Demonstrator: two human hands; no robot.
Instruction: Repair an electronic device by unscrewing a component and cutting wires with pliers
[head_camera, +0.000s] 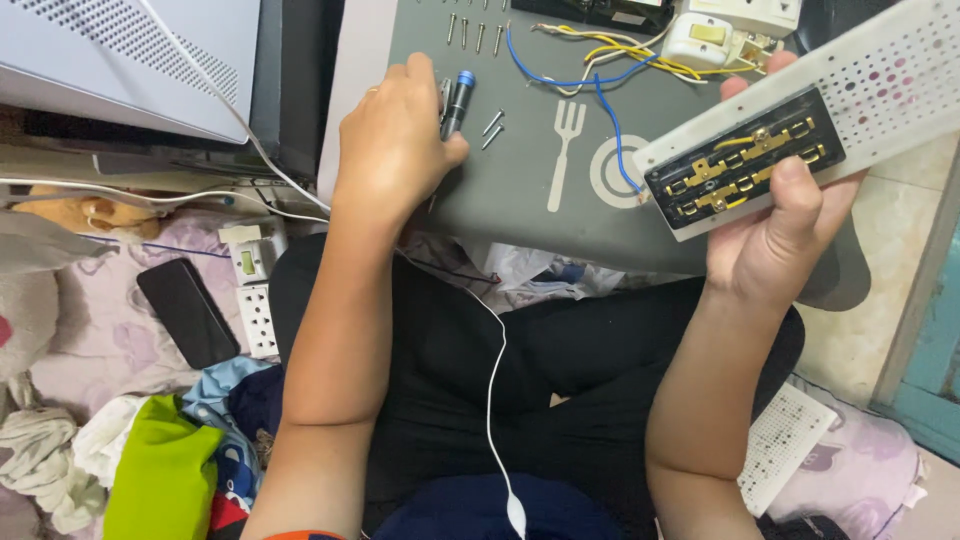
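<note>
Above the grey mat (520, 215), right hand (775, 245) clamps the opened socket strip (800, 130), contacts bared, wires attached; left hand (395, 150) closes on the screwdriver (457, 103); screws (492, 128) lie loose, reassembly pending.

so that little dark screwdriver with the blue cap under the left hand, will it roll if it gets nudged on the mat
Probably: the screwdriver looks round-barrelled and lies flat on the smooth grey mat, so a sideways nudge could roll it. It looks small and rigid, likely light. The left hand touching it and the loose screws beside it might stop it.
</note>
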